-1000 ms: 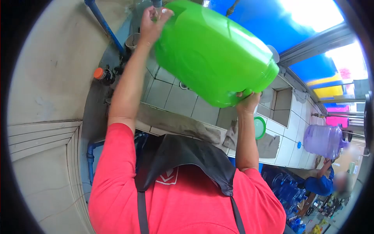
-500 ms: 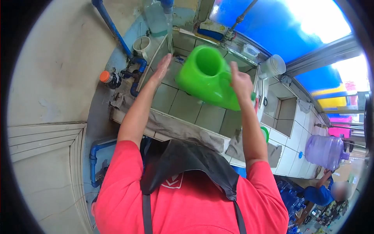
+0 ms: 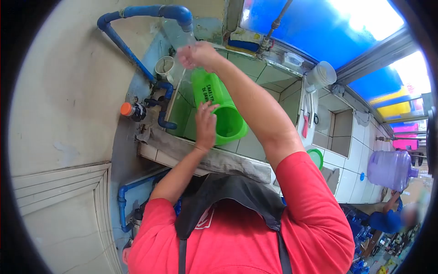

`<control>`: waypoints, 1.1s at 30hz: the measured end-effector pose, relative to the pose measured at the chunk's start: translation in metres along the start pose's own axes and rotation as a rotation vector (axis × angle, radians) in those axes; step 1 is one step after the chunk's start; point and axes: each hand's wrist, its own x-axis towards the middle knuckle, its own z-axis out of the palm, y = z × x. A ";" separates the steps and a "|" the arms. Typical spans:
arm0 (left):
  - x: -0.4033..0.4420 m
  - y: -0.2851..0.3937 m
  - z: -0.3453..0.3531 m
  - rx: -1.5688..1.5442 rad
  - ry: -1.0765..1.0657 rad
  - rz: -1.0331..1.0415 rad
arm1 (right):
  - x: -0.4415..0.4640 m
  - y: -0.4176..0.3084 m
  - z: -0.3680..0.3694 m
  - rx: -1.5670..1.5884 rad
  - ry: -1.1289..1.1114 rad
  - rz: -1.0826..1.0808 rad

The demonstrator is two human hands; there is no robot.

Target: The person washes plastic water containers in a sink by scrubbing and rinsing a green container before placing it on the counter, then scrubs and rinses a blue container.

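The two hands have exchanged places. Half a second ago the right hand was at the green plastic jug and the left was beside the running water; now the left hand (image 3: 206, 127) lies against the green plastic jug (image 3: 213, 89), near its round mouth, and the right hand (image 3: 199, 55) has crossed over to the blue pipe's spout (image 3: 185, 20). The jug has thus come leftward, nearer the spout, its mouth facing the wearer. Left fingers: slightly apart, laid against the jug; whether they grip cannot be told. Right fingers: blurred beneath the spout, their closure and contents indistinct.

Counts, placed from the fingers: one jug, directly at the left fingers and below the right; one large tiled basin (image 3: 251, 68), around and beneath both; one white pail (image 3: 164, 66), left of the right fingers; one orange-lidded jar (image 3: 133, 111), farther left; one white bucket (image 3: 322, 74) and one red-handled tool (image 3: 305, 126), well to the right; one purple water bottle (image 3: 389, 170), farthest right, just above one co-worker's blue sleeve (image 3: 384, 222).
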 end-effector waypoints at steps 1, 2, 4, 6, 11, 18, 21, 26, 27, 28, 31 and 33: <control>-0.006 0.003 0.010 0.146 0.071 -0.014 | 0.003 -0.022 -0.004 0.221 -0.173 0.137; -0.010 0.010 0.016 0.151 0.071 -0.014 | 0.006 -0.038 -0.007 0.441 -0.346 0.274; -0.016 0.026 0.022 0.217 0.034 -0.031 | 0.013 -0.052 -0.008 -0.165 -0.550 0.278; -0.016 0.038 0.023 0.227 0.007 -0.024 | 0.013 -0.053 -0.007 -0.782 -0.711 0.272; -0.009 0.033 0.015 0.178 -0.104 -0.026 | 0.019 0.036 -0.011 -0.994 -0.420 -0.222; 0.081 0.010 -0.077 0.282 -0.675 0.098 | -0.066 0.053 -0.118 -1.063 -0.017 0.232; 0.113 0.056 -0.086 0.772 -0.288 -0.179 | -0.147 0.024 -0.139 -1.033 0.294 0.422; 0.145 0.001 -0.045 0.869 0.096 -0.069 | -0.232 0.062 -0.187 -0.904 0.662 0.422; 0.147 0.002 -0.034 0.975 0.181 -0.037 | -0.248 0.085 -0.206 -0.998 0.783 0.328; 0.149 0.007 -0.031 0.983 0.142 -0.053 | -0.264 0.100 -0.225 -1.192 0.863 0.351; 0.169 0.010 -0.033 0.928 0.001 -0.014 | -0.298 0.150 -0.267 -1.483 0.809 0.415; 0.189 -0.004 -0.041 0.843 -0.079 0.091 | -0.305 0.147 -0.270 -1.496 0.677 0.541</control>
